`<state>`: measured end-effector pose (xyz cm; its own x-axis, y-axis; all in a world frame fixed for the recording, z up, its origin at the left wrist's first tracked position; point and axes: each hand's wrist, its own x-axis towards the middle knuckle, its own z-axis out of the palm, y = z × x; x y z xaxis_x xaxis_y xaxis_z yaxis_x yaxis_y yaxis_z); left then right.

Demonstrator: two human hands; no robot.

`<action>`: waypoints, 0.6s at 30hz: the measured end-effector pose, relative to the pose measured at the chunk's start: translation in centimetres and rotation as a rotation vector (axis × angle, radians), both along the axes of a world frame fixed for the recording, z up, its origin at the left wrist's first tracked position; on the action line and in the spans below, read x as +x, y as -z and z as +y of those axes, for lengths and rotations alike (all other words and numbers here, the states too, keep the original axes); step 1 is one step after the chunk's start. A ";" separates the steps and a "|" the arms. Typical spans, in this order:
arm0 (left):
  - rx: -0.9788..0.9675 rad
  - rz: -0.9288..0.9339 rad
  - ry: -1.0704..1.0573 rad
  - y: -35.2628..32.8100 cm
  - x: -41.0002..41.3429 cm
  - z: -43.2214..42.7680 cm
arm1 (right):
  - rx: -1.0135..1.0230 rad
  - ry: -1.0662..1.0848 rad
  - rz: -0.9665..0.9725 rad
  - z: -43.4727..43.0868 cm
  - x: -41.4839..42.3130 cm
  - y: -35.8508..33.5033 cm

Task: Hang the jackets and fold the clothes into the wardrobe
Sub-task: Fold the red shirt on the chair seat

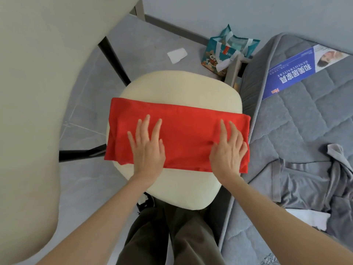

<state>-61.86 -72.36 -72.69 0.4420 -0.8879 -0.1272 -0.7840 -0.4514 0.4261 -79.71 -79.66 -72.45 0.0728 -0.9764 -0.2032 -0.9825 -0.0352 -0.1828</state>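
A red garment [183,127], folded into a long flat rectangle, lies across a cream padded stool seat [172,87] and overhangs it on both sides. My left hand [147,146] presses flat on its left half with fingers spread and straight. My right hand [228,148] lies flat on its right end, fingers straight. A grey garment [313,178] lies crumpled on the mattress at the right.
A grey quilted mattress [305,115] with a blue printed label [298,71] fills the right side. A cream table top [34,92] with black legs stands at the left. A teal shopping bag [225,52] and a white paper scrap [176,55] lie on the grey floor behind.
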 end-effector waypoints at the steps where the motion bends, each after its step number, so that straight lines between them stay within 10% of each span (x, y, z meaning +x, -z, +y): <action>1: -0.005 -0.007 0.061 0.3 -0.7 -1.1 | 0.005 -0.088 -0.026 -0.3 1.1 0.2; 11: 0.069 -0.261 0.226 7.9 0.9 -3.6 | -0.045 -0.478 -0.001 -2.7 1.8 6.8; 18: 0.178 -0.223 0.055 7.1 2.6 -2.8 | 0.095 -0.187 0.000 -4.6 -5.4 6.0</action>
